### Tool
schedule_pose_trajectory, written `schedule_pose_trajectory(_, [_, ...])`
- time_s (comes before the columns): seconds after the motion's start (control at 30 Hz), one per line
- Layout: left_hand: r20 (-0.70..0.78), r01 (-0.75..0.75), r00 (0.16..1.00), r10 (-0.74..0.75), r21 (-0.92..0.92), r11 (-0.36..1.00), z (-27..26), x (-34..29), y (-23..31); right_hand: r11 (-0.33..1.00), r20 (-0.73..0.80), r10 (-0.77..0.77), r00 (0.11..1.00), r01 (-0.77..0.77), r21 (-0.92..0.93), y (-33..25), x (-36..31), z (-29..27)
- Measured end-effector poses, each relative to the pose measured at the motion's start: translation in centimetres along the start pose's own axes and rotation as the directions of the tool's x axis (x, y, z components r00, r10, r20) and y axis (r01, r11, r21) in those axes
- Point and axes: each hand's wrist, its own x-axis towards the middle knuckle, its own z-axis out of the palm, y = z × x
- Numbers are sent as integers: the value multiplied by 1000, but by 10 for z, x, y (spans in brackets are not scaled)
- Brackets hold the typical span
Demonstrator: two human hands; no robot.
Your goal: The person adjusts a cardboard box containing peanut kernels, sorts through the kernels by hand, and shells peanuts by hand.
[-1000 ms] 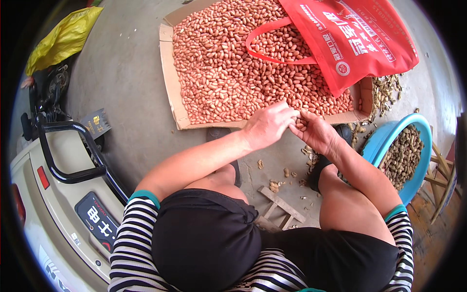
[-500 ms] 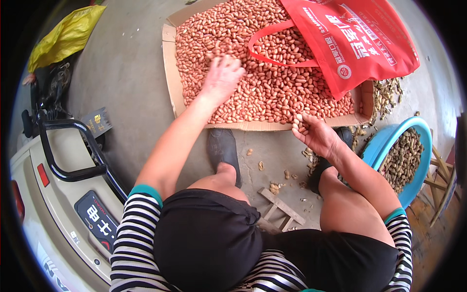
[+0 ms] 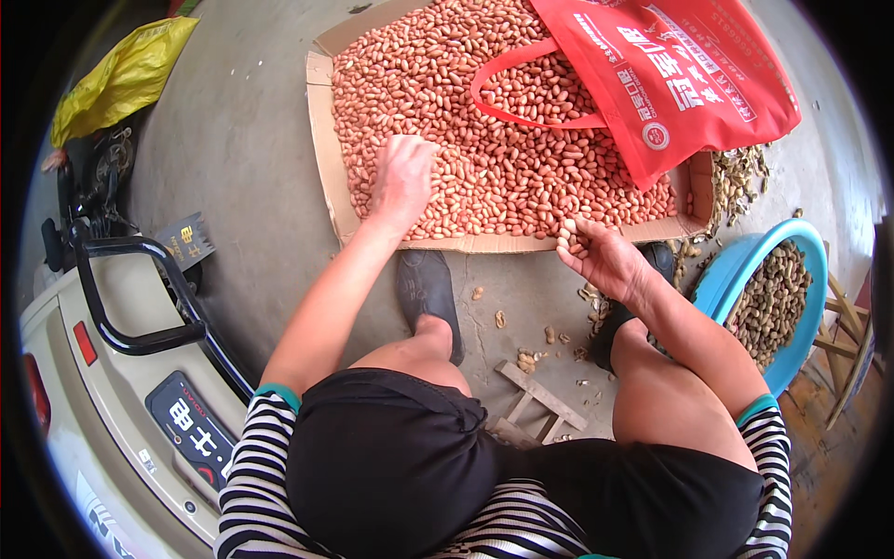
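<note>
A shallow cardboard box (image 3: 321, 140) holds a spread of shelled red-skinned peanut kernels (image 3: 521, 191). Over the left part of the kernels is my left hand (image 3: 403, 182), its fingers curled in and their tips mostly hidden from view. At the near edge of the box, my right hand (image 3: 616, 265) is turned partly palm up, its fingers closed around a few pale pink peanut kernels (image 3: 572, 244). A red shopping bag (image 3: 689, 84) lies across the box's far right, with its handle loop (image 3: 521, 61) resting on the kernels.
A blue basin (image 3: 799, 349) of unshelled peanuts (image 3: 773, 303) stands to my right, near a wooden stool (image 3: 843, 349). Empty shells (image 3: 740, 182) lie beyond it. A small wooden stool (image 3: 540, 405) sits between my legs. A parked scooter (image 3: 130, 373) and a yellow bag (image 3: 126, 79) are on the left.
My left hand has drawn back left and slightly nearer over the kernels, and its fingers are no longer blurred. My right hand keeps its place with the peanut kernels in it.
</note>
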Motion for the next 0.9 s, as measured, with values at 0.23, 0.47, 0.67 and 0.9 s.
schedule_pose_trajectory(0.23, [110, -115, 985, 132, -155, 981, 36, 23, 8, 1000, 18, 11, 1000, -12, 5, 3, 4, 5])
schedule_pose_trajectory(0.47, [168, -217, 962, 215, -7, 976, 49, 21, 6, 1000, 1, 2, 1000, -2, -2, 2, 0, 7])
schedule_pose_trajectory(0.67, [192, -226, 957, 217, 26, 974, 52, 17, 6, 1000, -7, 6, 1000, -7, -4, 2, 2, 8])
schedule_pose_trajectory(0.9, [222, 194, 969, -108, -411, 891, 38, 19, 53, 999, -7, -4, 1000, 5, 34, -1, 1, 11])
